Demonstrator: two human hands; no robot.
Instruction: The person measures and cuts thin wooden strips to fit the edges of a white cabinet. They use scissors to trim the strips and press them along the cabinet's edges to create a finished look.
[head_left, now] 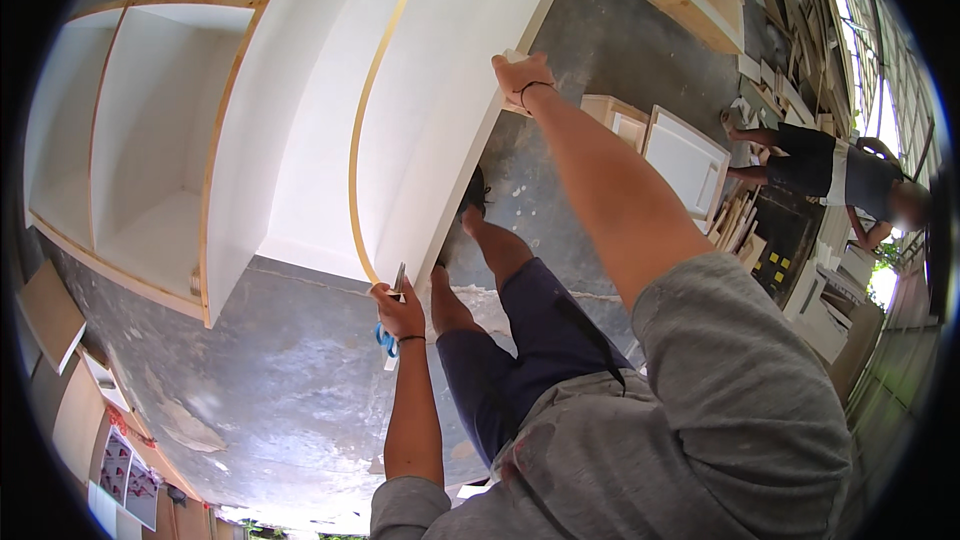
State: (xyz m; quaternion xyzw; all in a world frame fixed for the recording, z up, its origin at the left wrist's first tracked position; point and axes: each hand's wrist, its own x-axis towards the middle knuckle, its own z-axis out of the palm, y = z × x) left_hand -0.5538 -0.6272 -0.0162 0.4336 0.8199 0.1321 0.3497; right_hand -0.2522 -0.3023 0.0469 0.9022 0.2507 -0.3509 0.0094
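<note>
Left hand: our left hand (400,312) is clenched on scissors (392,315), blue handles below the fist, blades pointing up at the near end of the strip.
Strip: a thin tan edge strip (357,130) runs from our left hand up along the front edge of a white panel and curves away toward the top of the picture. We judge it loose at the near end, where it stands slightly off the edge.
Legs: our legs in dark shorts (520,350) reach toward the cabinet, one foot (476,192) touching its side.
Right hand: our right hand (522,78) grasps the far edge of the side panel, fingers wrapped over it, a band on the wrist.
Cabinet: a white shelf cabinet (160,120) lies tipped on the concrete floor (290,360), open side toward us. The inner edges to the left already show tan banding.
Progress: we judge several edges banded and this strip laid along its edge; the cut at the near end looks not yet made. We cannot tell how well the far stretch is stuck.
Beyond: white door panels (685,162) lean near the cabinet, and stacked boards (740,225) lie just beside them.
Farthest: another person (835,175) bends over at the right rim, well apart from us.
</note>
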